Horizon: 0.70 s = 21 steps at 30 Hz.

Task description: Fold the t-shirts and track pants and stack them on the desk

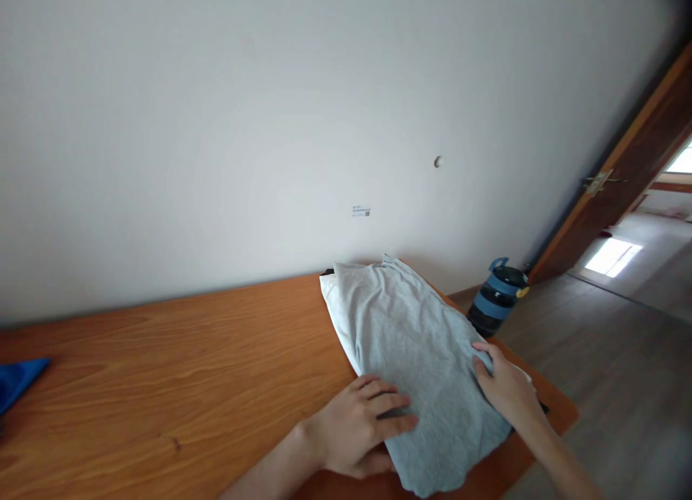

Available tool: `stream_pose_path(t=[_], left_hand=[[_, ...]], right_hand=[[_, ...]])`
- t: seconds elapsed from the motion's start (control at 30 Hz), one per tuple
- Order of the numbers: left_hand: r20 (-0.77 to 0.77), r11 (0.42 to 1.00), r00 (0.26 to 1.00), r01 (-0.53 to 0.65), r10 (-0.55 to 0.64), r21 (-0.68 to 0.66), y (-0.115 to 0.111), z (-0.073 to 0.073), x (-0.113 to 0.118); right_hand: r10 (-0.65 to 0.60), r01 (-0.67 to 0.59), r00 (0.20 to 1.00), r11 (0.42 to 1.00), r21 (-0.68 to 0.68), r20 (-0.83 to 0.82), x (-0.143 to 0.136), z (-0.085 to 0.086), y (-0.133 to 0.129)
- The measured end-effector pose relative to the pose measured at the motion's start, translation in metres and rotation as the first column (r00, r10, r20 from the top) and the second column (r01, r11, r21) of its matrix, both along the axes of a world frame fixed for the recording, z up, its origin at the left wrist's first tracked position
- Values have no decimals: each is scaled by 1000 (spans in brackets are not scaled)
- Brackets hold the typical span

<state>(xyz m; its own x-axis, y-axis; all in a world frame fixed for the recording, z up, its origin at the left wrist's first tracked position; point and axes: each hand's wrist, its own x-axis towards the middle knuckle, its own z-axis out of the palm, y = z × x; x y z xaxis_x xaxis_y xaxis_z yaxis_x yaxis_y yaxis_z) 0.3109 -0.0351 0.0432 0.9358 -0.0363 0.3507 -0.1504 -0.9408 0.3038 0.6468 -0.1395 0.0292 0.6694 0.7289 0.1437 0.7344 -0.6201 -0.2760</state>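
Observation:
A folded light-grey garment (416,349) lies on a stack of folded clothes at the right end of the wooden table; its exact kind cannot be told. White cloth (335,309) shows from under its left side, and bits of black fabric peek out at the edges. My left hand (365,424) rests over the garment's near left edge, fingers spread across the top, thumb low beside the edge. At the right edge, my right hand (505,385) has its thumb and forefinger closed on the grey fabric, with the other fingers hidden.
The wooden table (189,370) runs along a white wall (216,125). A blue item (21,381) lies at its far left. Beyond the right edge stands a dark bottle with blue bands (494,302). A brown door (610,176) opens at the right.

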Motion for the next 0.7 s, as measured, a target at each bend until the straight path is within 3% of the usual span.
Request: stream_pose_path(t=[0.2,0.33,0.4,0.47,0.57,0.63,0.7], left_hand=[[114,994,993,25,-13,-108,12,31,12],[172,995,981,-93,85,42,-9,24,7],[127,983,990,-78,57,167,-19,13,8],[80,979,997,0,-16,202,-23,6,12],[120,998,991,56,-60,36,-15,7,24],[193,991,977,-63,85,-119,-6,10,30],[230,960,942,-203,246,-195,-1,8,29]], right_hand=[[66,-66,995,998,-5,76,-7,44,14],[26,-24,989,1000,-16,146,4,62,10],[41,-29,988,996,-80,147,7,59,3],[37,-5,985,982,-188,167,4,50,-3],[30,47,956,967,-252,293,-15,36,1],[124,-60,929,981,-187,349,-38,32,20],[281,-262,902,960,-103,327,-65,33,49]])
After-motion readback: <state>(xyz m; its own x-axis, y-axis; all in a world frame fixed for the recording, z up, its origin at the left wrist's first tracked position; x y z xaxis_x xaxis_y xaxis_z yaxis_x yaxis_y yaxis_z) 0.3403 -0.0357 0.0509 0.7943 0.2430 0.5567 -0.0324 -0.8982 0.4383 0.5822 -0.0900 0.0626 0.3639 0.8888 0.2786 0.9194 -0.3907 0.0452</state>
